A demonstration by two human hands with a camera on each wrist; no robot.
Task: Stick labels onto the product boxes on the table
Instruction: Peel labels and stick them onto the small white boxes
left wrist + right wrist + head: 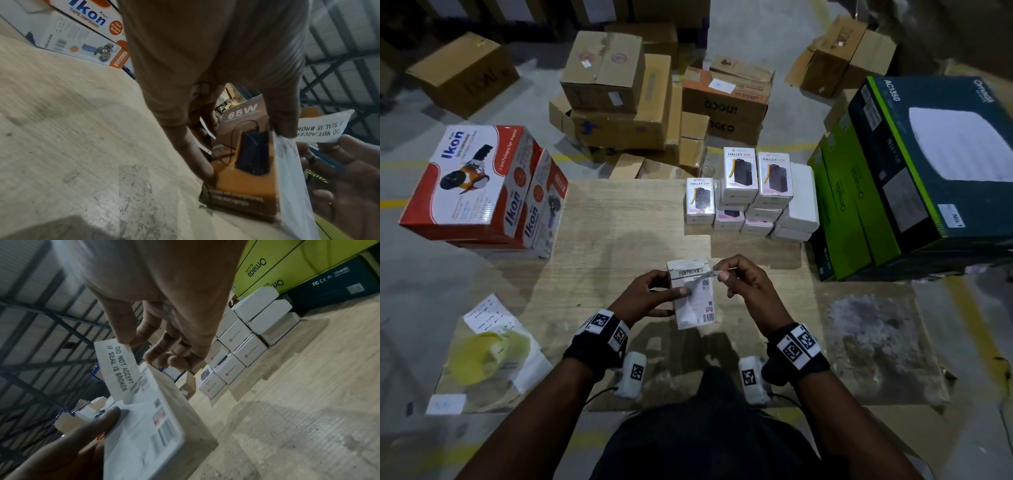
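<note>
A white Portronics product box (693,294) stands tilted over the table's middle, its printed back face toward me. My left hand (650,294) grips it from the left, thumb (102,420) pressed on the face and fingers (197,155) behind on the orange front (246,162). A white seal label (118,368) reading "DO NOT ACCEPT IF SEAL IS BROKEN" runs from the box face up to the right. My right hand (739,277) pinches its free end (717,273) between thumb and forefinger. The label (324,128) shows at the right in the left wrist view.
Stacked white Halley 20K boxes (753,195) stand at the table's back right, beside large green Omada cartons (914,178). Red Ikon tape-dispenser boxes (482,192) sit back left. A label sheet in a plastic bag with something yellow (489,346) lies front left. Brown cartons (619,96) crowd the floor beyond.
</note>
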